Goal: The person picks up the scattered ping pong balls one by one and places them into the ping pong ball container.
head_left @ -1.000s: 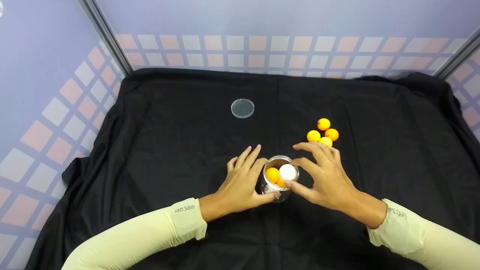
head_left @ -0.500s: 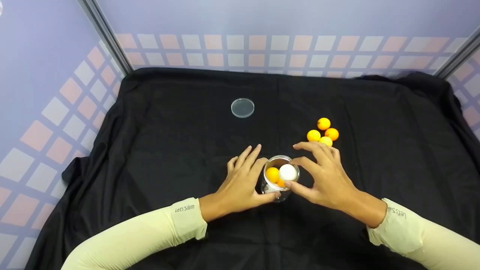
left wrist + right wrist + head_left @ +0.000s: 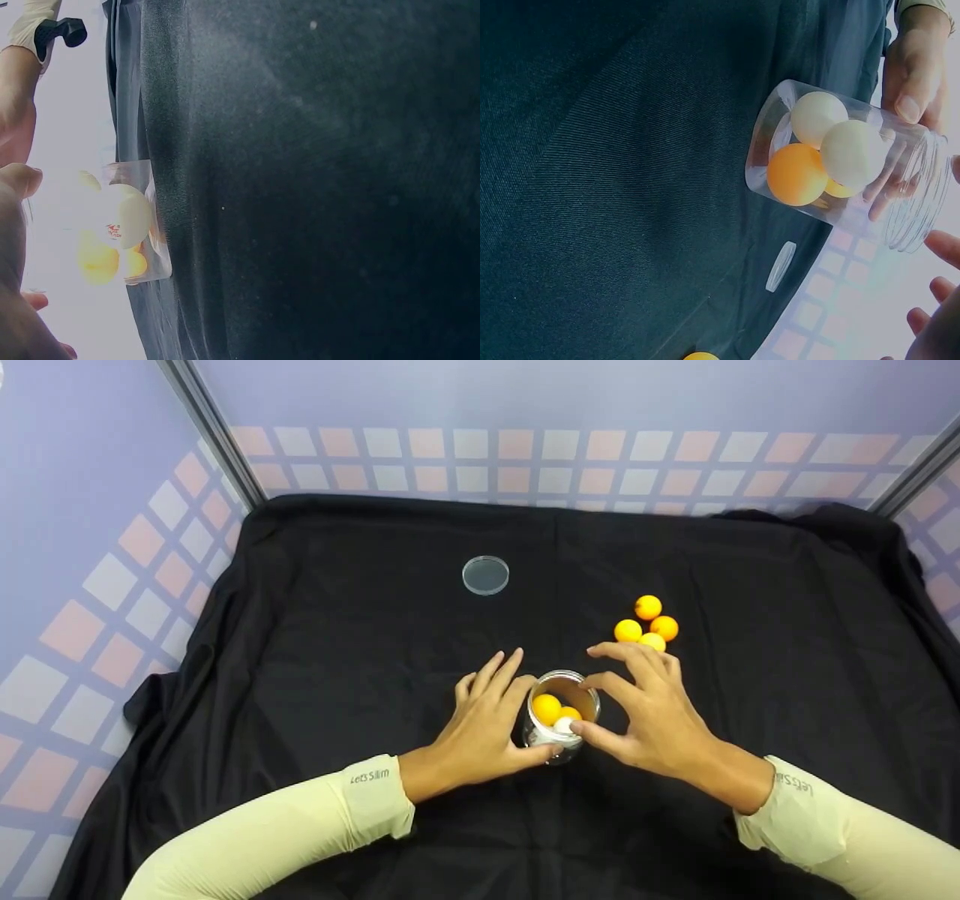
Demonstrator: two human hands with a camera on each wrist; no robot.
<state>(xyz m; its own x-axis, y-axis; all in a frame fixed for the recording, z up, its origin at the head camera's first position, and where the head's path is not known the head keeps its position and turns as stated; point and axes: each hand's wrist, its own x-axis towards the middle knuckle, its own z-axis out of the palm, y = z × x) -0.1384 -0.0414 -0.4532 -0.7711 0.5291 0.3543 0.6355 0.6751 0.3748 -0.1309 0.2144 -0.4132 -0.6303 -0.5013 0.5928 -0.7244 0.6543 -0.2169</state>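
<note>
A clear plastic jar stands upright on the black cloth, its mouth uncovered. My left hand holds the jar from its left side, thumb in front and index finger at the rim. Inside lie orange ping-pong balls and white ones; the upper white ball rests on the others in the right wrist view. My right hand hovers at the right of the mouth, thumb and index finger spread apart at the rim, with nothing between them.
Several loose orange balls cluster beyond the right hand, the nearest partly hidden by it. A round clear lid lies flat farther back, left of the jar. Black cloth with folds covers the table, with patterned panels behind it.
The white ball between my right thumb and index finger has dropped into the jar, onto the balls inside. Both hands stay in nearly the same place.
</note>
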